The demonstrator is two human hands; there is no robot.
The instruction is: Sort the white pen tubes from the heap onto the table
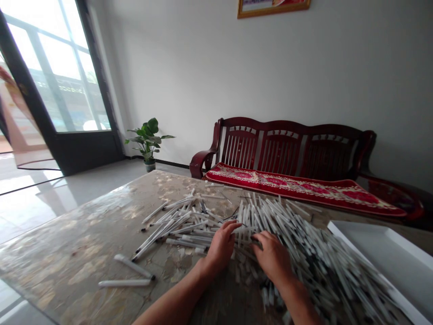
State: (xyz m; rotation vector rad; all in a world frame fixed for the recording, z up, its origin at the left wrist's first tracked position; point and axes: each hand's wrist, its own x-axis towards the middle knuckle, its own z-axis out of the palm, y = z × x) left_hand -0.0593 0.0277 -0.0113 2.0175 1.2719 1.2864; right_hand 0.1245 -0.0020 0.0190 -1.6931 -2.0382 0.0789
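Note:
Slim pens with whitish translucent barrels and dark ends lie all over the table in front of me. My left hand [223, 243] is at the middle of them, its fingers closed on a pen [246, 229] that points across toward the right. Facing it, my right hand [273, 256] has its thumb and fingers curled together near that pen's far end. Something dark shows at its fingertips, too blurred to name. Under and beyond both hands is a dense pile of pens [314, 243]. A looser heap [179, 225] lies to the left, and two separate pens [125, 283] lie nearer me.
A shallow white tray [338, 234] stands at the right edge of the pile. The patterned table [77, 253] stretches left. Behind it are a dark red wooden bench [270, 144] with a red runner [297, 187], a potted plant [149, 140] and a glass door [67, 81].

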